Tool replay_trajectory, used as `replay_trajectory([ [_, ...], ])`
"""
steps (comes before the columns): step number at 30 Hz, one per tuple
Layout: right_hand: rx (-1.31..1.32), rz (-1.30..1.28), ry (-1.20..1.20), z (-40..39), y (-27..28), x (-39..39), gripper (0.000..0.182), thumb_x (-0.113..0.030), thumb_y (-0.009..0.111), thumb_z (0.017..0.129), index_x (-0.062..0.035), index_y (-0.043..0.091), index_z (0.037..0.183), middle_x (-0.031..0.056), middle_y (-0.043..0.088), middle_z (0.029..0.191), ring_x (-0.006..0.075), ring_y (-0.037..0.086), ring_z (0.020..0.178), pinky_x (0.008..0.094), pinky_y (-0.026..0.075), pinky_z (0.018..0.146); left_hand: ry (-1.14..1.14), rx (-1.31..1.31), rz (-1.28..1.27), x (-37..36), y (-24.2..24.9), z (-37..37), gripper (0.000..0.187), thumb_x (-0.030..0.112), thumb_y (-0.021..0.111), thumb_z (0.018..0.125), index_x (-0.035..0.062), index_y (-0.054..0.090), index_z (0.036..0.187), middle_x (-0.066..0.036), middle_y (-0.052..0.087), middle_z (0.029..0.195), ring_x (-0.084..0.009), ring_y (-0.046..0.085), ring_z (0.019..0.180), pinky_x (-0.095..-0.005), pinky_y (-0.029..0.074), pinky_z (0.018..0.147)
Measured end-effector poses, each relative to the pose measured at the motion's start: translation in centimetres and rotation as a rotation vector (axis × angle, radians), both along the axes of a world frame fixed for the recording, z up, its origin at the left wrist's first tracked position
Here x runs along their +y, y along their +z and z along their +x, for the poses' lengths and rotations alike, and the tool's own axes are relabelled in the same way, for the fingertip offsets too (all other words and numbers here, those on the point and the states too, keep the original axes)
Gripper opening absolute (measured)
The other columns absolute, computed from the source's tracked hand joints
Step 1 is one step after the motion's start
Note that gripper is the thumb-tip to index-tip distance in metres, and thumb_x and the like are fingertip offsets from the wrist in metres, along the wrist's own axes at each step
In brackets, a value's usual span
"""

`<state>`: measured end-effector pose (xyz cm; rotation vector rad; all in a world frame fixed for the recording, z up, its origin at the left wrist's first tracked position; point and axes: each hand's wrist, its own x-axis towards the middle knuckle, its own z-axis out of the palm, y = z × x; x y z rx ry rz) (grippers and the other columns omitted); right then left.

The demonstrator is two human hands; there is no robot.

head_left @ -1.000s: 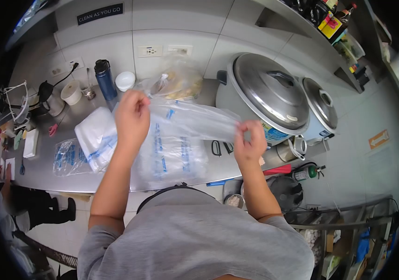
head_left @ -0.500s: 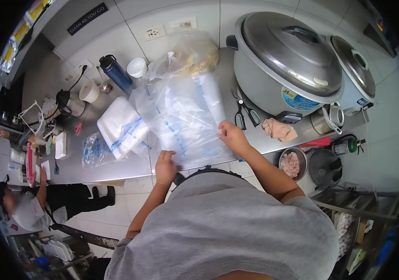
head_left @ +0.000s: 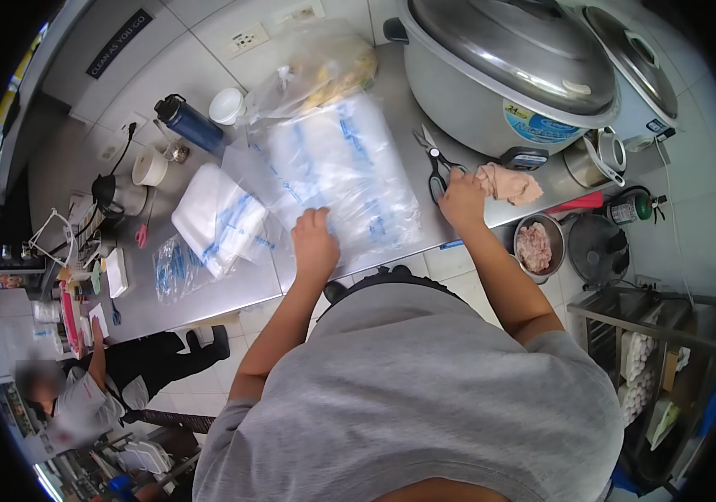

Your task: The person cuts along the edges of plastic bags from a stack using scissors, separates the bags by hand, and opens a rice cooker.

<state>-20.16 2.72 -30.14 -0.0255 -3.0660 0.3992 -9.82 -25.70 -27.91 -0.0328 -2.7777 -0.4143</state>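
My left hand (head_left: 314,243) is at the front left corner of a stack of clear plastic bags (head_left: 354,167) with blue print, fingers bent together on the plastic. To the right, my right hand (head_left: 463,201) has its fingers curled over a handle of the black scissors (head_left: 436,171), hiding part of it. The scissor blades point toward the wall. Close beside that hand lies a crumpled pinkish cloth (head_left: 510,184). A second folded stack of bags (head_left: 217,217) lies left of the large one.
A large lidded cooker (head_left: 492,92) stands at the back right. Behind the bags are a tied food bag (head_left: 324,71), a blue bottle (head_left: 189,121) and a white tub (head_left: 227,106). A bowl of raw meat (head_left: 535,245) is below the counter's right. Another person (head_left: 82,402) is at left.
My right hand has left the plastic and moved right to the scissors. The large bag stack now lies flatter. My left hand has moved slightly up and right, and the view has shifted.
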Motion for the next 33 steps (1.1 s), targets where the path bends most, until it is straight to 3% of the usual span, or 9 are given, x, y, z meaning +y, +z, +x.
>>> replay_trajectory([
  [4, -0.076, -0.032, -0.014, -0.9, 0.5, 0.3, 0.059, -0.016, 0.070, 0.071, 0.0036, 0.050, 0.123, 0.0227, 0.061, 0.102, 0.0391, 0.061, 0.097, 0.0469, 0.050, 0.079, -0.191, -0.022, 0.003, 3.2, 0.0, -4.7, 0.042, 0.009, 0.069, 0.075, 0.0095, 0.058, 0.116, -0.011, 0.057, 0.112, -0.0305, 0.053, 0.106, -0.0435, 0.040, 0.090],
  [10, -0.555, -1.227, -0.162, 3.0, 0.4, 5.8, 0.076, -0.020, 0.076, 0.070, -0.0033, 0.043, 0.137, 0.0100, 0.062, 0.096, 0.0191, 0.060, 0.087, 0.0323, 0.048, 0.071, -0.260, -0.003, 0.082, 4.6, -0.8, -9.0, 0.015, 0.013, 0.068, 0.080, 0.0089, 0.067, 0.095, -0.010, 0.064, 0.092, -0.0296, 0.059, 0.088, -0.0424, 0.045, 0.080],
  [13, -0.592, -1.436, -0.011, 8.4, 2.3, 4.9, 0.077, -0.033, 0.081, 0.073, -0.0046, 0.045, 0.135, 0.0049, 0.060, 0.098, 0.0142, 0.056, 0.087, 0.0300, 0.046, 0.074, -0.265, 0.027, 0.184, 4.7, -1.7, -9.4, 0.007, 0.015, 0.067, 0.081, 0.0085, 0.068, 0.085, -0.009, 0.064, 0.079, -0.0301, 0.060, 0.077, -0.0419, 0.047, 0.072],
  [15, -0.744, -1.581, 0.086, 10.3, 2.0, 4.4, 0.086, -0.058, 0.077, 0.073, -0.0060, 0.045, 0.133, 0.0048, 0.058, 0.098, 0.0154, 0.056, 0.088, 0.0304, 0.044, 0.079, -0.253, 0.017, 0.238, 5.2, -1.5, -9.4, 0.007, 0.015, 0.067, 0.081, 0.0078, 0.067, 0.083, -0.010, 0.063, 0.074, -0.0303, 0.061, 0.072, -0.0417, 0.048, 0.069],
  [17, -0.971, -1.623, 0.341, 10.4, 3.3, 3.1, 0.104, -0.088, 0.052, 0.067, -0.0077, 0.039, 0.132, 0.0063, 0.056, 0.095, 0.0186, 0.056, 0.089, 0.0320, 0.043, 0.083, -0.250, 0.008, 0.264, 6.1, -0.6, -9.5, 0.007, 0.014, 0.067, 0.081, 0.0077, 0.067, 0.082, -0.010, 0.063, 0.073, -0.0297, 0.061, 0.072, -0.0417, 0.048, 0.068],
  [19, -1.122, -1.630, 0.416, 9.8, 3.0, 2.0, 0.106, -0.090, 0.047, 0.067, -0.0069, 0.038, 0.132, 0.0063, 0.056, 0.095, 0.0183, 0.056, 0.089, 0.0314, 0.042, 0.082, -0.246, 0.007, 0.262, 6.8, 0.1, -9.7, 0.007, 0.014, 0.068, 0.080, 0.0074, 0.066, 0.082, -0.009, 0.062, 0.072, -0.0288, 0.061, 0.071, -0.0412, 0.048, 0.068],
  [20, -1.083, -1.650, 0.425, 9.7, 3.2, 1.7, 0.101, -0.086, 0.042, 0.075, -0.0051, 0.040, 0.134, 0.0057, 0.059, 0.090, 0.0168, 0.060, 0.084, 0.0299, 0.045, 0.077, -0.246, 0.010, 0.247, 6.9, 0.3, -9.8, 0.007, 0.013, 0.068, 0.080, 0.0072, 0.066, 0.081, -0.009, 0.062, 0.071, -0.0282, 0.061, 0.072, -0.0406, 0.048, 0.067],
  [27, -1.074, -1.683, 0.254, 8.3, 0.9, 0.5, 0.089, -0.079, 0.041, 0.083, -0.0018, 0.047, 0.127, 0.0076, 0.059, 0.081, 0.0179, 0.062, 0.072, 0.0284, 0.047, 0.066, -0.278, 0.048, 0.154, 7.3, 0.3, -8.6, 0.007, 0.012, 0.069, 0.079, 0.0074, 0.064, 0.078, -0.006, 0.060, 0.071, -0.0266, 0.061, 0.070, -0.0390, 0.047, 0.066],
  [33, -1.006, -1.629, 0.030, 9.2, 2.4, 0.6, 0.058, -0.054, 0.057, 0.091, 0.0009, 0.057, 0.110, 0.0031, 0.054, 0.064, 0.0140, 0.055, 0.052, 0.0273, 0.045, 0.050, -0.223, -0.140, 0.241, 7.0, 1.8, -7.3, 0.012, 0.017, 0.069, 0.083, 0.0059, 0.069, 0.084, -0.011, 0.064, 0.078, -0.0289, 0.062, 0.076, -0.0399, 0.047, 0.073],
])
